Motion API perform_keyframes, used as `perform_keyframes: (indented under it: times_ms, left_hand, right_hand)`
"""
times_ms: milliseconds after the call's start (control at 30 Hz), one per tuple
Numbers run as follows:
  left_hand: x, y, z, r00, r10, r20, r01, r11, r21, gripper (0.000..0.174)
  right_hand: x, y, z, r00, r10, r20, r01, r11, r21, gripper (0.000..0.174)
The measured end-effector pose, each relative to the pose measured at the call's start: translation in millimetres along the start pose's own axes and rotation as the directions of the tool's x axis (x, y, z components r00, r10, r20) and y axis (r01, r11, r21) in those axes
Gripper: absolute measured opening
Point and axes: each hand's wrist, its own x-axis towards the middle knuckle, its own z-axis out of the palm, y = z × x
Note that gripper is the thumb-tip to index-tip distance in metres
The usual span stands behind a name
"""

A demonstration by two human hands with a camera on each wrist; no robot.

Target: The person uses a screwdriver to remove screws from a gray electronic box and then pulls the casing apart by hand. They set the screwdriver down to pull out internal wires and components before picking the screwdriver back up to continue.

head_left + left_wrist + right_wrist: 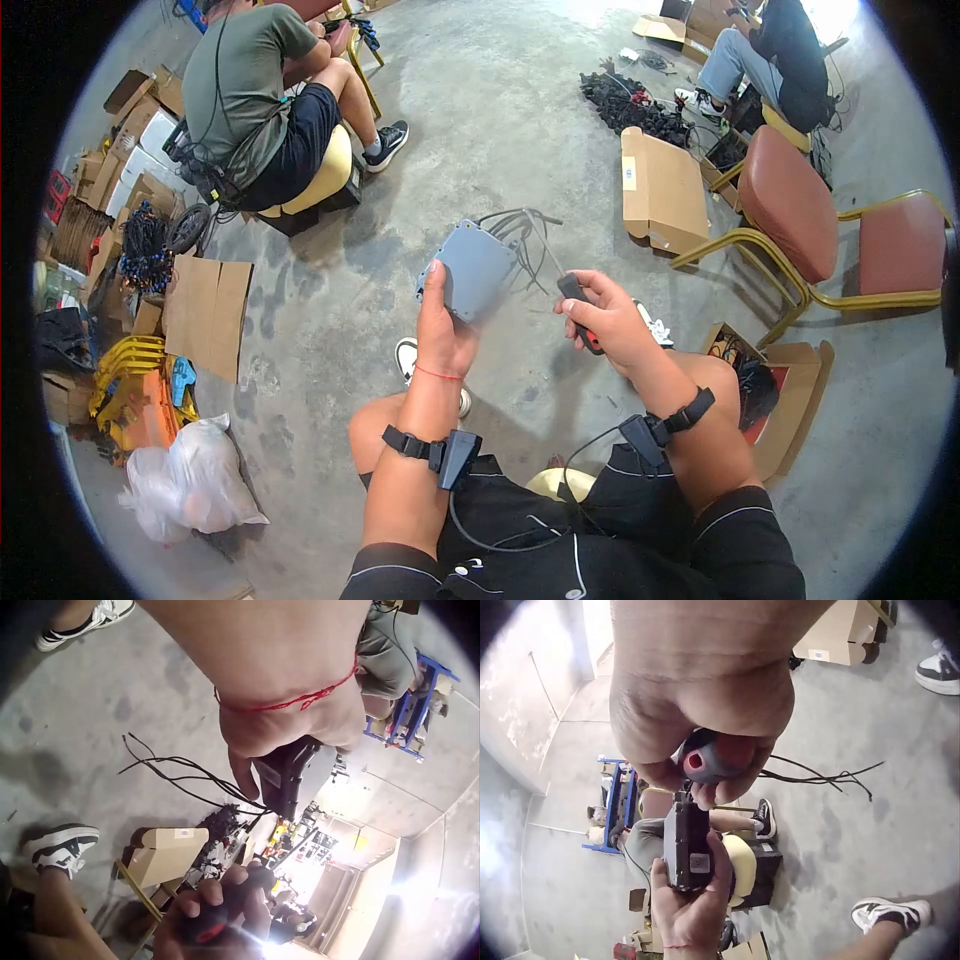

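Grey box (478,272): matt plastic look, smooth face. Tool handle (581,316): plastic or rubber, can't tell. Floor (480,140): concrete look, mottled, slight sheen. Open carton (665,192): matt cardboard. Chair frames (880,300): glossy, metal look. Bags (208,475): thin crinkled plastic.

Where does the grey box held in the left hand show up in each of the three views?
Head: grey box near the centre, slightly above it.
Left wrist: grey box just right of centre.
Right wrist: grey box below and left of centre.
Shared landmark: the red string around the wrist of the left hand.
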Motion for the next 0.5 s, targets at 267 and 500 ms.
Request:
perform_keyframes:
  times_ms: [267,500]
  left_hand:
    - [-2,-5,3,0.999,0.007,0.033,-0.007,1.0,-0.001,0.053]
    - [-4,0,-1,0.994,0.111,-0.018,-0.11,0.993,0.036,0.054]
  right_hand:
    - [-19,-6,12,0.993,-0.08,0.084,0.094,0.98,-0.174,0.051]
    - [-16,7,15,0.774,-0.615,0.15,0.56,0.555,-0.615,0.062]
